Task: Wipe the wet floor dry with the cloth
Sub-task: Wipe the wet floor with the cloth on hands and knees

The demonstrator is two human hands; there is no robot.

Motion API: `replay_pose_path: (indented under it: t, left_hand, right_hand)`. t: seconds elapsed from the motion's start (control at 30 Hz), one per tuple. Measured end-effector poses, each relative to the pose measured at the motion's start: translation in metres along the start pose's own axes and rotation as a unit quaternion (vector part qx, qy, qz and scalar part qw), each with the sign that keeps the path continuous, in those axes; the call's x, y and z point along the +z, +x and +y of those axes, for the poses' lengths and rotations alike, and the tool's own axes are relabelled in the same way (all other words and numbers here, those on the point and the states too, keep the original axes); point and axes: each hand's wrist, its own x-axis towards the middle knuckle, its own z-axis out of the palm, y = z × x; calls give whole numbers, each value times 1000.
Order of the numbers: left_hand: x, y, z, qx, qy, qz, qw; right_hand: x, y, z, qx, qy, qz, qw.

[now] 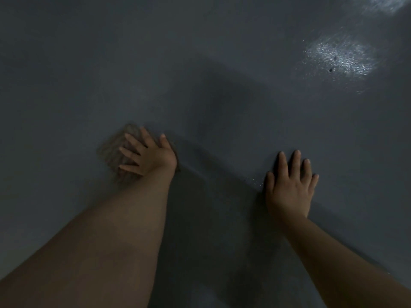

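Head view, looking down on a dark grey floor (200, 63) in dim light. Left hand (148, 153): lies on top of a brownish cloth (111, 150), left of centre, with its fingers straight and fanned apart, pressing the fabric flat against the floor. The cloth is blurred; its edges show beyond the fingertips on the far and left sides, and a narrow strip of it shows just beside the wrist on the right. Whether it is folded or bunched cannot be told. The left forearm (100, 252) runs from the near left corner up to the hand.

Right hand (289, 187): rests palm down directly on the bare floor, right of centre and well apart from the cloth, with fingers straight and slightly spread, thumb out to the left; it holds nothing. The right forearm (347, 267) enters from the near right corner.

A soft shadow falls across the floor between and beyond the two hands. At the far right a bright, speckled patch of reflected light (342, 56) glistens on the surface, with a few small dark specks in it; a second, fainter glint (382, 3) sits at the far right corner. A few tiny sparkles show on the floor just left of the right hand.
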Motion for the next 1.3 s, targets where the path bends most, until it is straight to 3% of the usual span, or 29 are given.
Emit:
replay_pose_path:
  t: [0.1, 0.23, 0.33, 0.43, 0.5, 0.7, 0.8, 0.87, 0.97, 1.07, 1.2, 1.3]
  left_hand:
    - [15, -40, 13, 147, 76, 4, 986]
    - [35, -95, 21, 393, 166, -54, 903]
    - [31, -83, 19, 469, 186, -77, 860]
    - [20, -56, 20, 474, 187, -71, 857]
    - [13, -35, 20, 428, 167, -64, 886]
    - [-20, 34, -36, 113, 48, -48, 991]
    - [-23, 33, -72, -40, -22, -24, 999]
    - [-17, 20, -77, -79, -38, -17, 996]
    - [-1, -12, -65, -26, -17, -7, 999]
    - [17, -55, -51, 124, 58, -20, 990]
    - [26, -94, -42, 335, 162, -84, 925]
    - [22, -87, -45, 394, 181, -106, 895]
  right_hand:
    - [0, -1, -1, 3, -15, -9, 1000]
    - [-1, -1, -4, 11, -28, -16, 999]
    - [1, -3, -9, 20, -34, -3, 999]
    - [2, -9, -18, 2, -43, 2, 999]
    - [4, -13, -26, -24, -45, -4, 999]
    - [10, -23, -49, -32, -54, -38, 997]
    - [14, -32, -55, -24, -53, -55, 997]
    - [17, -38, -56, -18, -45, -53, 997]
    - [20, -45, -55, -17, -43, -56, 997]
    - [23, -48, -50, -24, -43, -56, 997]
    - [27, -52, -47, -33, -47, -46, 997]
    - [27, -52, -49, -30, -42, -36, 998]
